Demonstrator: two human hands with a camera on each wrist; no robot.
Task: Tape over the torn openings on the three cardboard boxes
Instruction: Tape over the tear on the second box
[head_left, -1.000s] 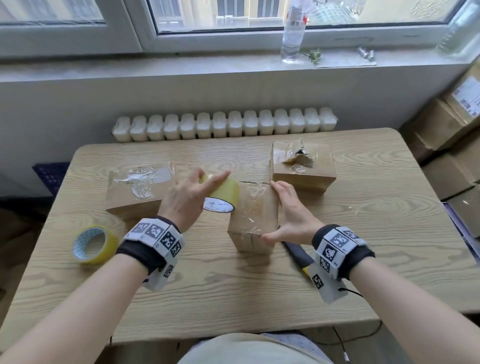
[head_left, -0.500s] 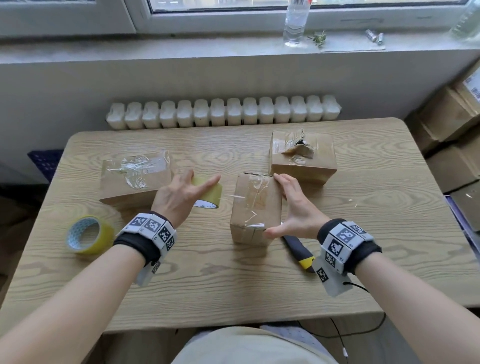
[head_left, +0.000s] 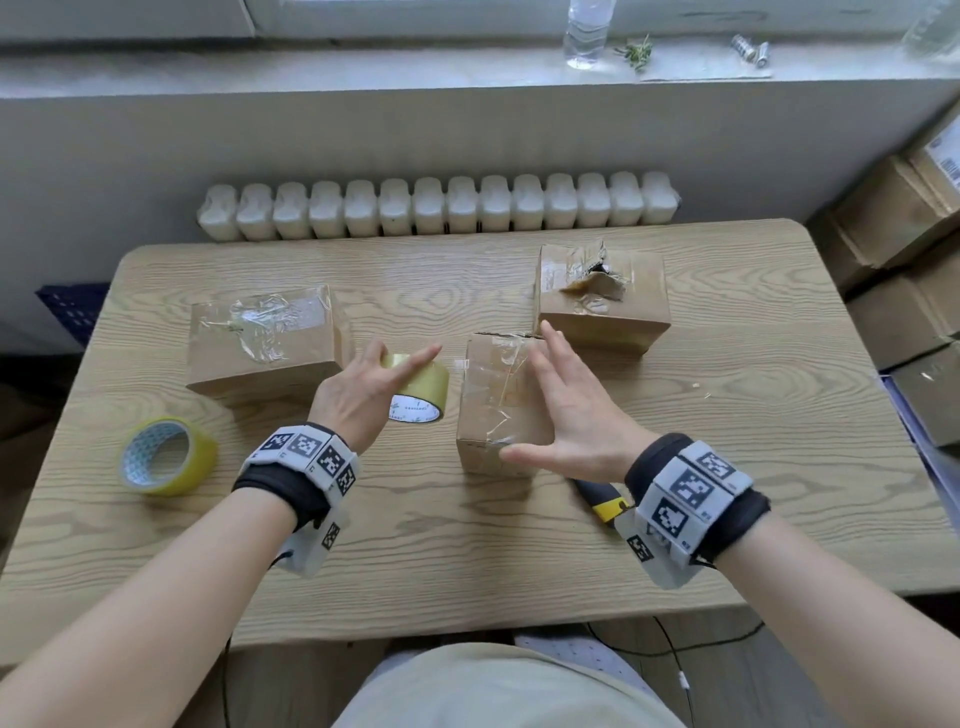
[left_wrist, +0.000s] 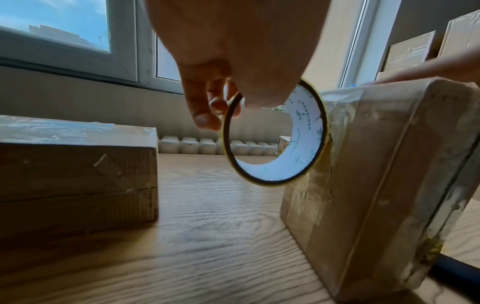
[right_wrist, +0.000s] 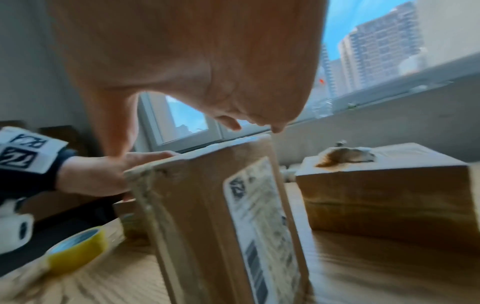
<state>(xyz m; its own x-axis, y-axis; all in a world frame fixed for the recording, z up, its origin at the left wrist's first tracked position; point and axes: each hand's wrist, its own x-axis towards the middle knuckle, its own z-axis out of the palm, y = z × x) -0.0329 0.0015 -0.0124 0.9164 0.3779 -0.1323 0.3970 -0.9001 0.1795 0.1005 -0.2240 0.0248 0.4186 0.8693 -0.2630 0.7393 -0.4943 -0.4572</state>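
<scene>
A strip of clear tape is being drawn from the yellow-edged roll of packing tape with a white printed core (head_left: 420, 388) across the top of the narrow upright brown cardboard box (head_left: 496, 410) standing mid-table between the two hands. For a clean seal, the roll should be kept low beside the box's left face so that the strip is being pulled taut, while the tape is being smoothed flat from the top edge downward before any cut is made.

The left hand (head_left: 363, 397) is being held beside the box, its fingers curled round the roll's rim and pinching it, the index finger lying along the outside. The right hand (head_left: 569, 415) is being kept flat and spread over the box's top and right edge, fingers straight, gripping nothing. Whether the palm is actually touching the cardboard cannot be told, the wrist view being blurred
</scene>
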